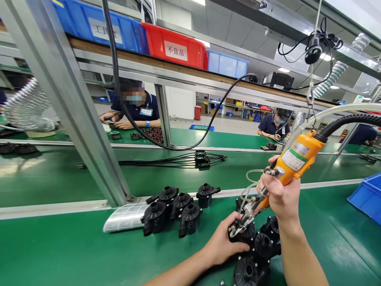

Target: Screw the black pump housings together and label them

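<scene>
My right hand (279,192) is wrapped round an orange powered screwdriver (293,161) that hangs from a cable overhead. Its metal tip (238,226) rests on a black pump housing (245,234). My left hand (223,240) grips that housing from the left side and steadies it on the green mat. Several more black housings (263,244) lie just right of and below it. A thin clear tube (250,178) loops beside the tool's nose.
A cluster of black pump housings (174,210) lies to the left, next to a clear plastic sheet (125,216). A slanted metal post (74,107) stands on the left. A blue bin (367,194) sits at right. Two people work across the green conveyor (59,174).
</scene>
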Demonstrator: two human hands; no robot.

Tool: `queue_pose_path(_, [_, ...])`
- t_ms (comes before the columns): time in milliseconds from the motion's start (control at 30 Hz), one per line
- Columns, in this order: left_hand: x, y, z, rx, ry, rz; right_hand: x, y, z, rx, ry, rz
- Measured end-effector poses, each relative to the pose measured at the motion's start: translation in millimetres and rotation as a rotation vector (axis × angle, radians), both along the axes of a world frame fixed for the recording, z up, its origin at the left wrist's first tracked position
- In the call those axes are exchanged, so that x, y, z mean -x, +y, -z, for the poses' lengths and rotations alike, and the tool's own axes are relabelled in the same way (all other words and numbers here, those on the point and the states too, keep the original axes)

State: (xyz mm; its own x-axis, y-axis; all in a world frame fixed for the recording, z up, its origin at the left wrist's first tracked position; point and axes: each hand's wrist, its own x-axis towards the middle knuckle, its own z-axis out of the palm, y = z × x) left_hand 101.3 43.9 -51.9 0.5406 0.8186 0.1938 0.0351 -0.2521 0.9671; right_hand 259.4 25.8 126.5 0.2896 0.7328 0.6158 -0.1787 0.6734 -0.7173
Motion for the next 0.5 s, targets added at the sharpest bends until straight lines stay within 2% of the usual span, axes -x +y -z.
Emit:
queue_pose_path(267, [-1.0, -1.4, -3.8, 0.022, -0.014, 0.018, -7.1, -3.4, 1.1, -0.003, -0.027, 0.020])
queue_pose_path(500, [0.2, -4.1, -19.7, -0.048, -0.052, 0.021, 26.4, -10.1, -0.7, 0.023, -0.155, 0.050])
